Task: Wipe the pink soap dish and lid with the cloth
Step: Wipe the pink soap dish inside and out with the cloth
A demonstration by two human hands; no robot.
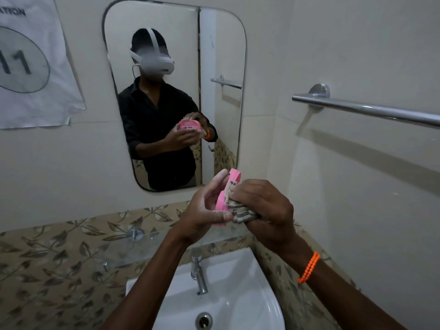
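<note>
My left hand [207,210] grips a pink soap dish piece [232,181], held on edge above the sink with fingers behind it and the thumb in front. My right hand [264,206] holds a bunched patterned cloth [240,211] and presses it against the pink piece's inner side. The mirror reflection shows the pink piece's slotted face. Whether it is the dish or the lid I cannot tell; the other pink part is not in sight.
A white sink [238,270] with a chrome tap [198,272] sits directly below my hands. A mirror [171,96] hangs on the wall ahead. A chrome towel bar [369,109] runs along the right wall. A glass shelf [119,248] and paper sign [31,63] are at left.
</note>
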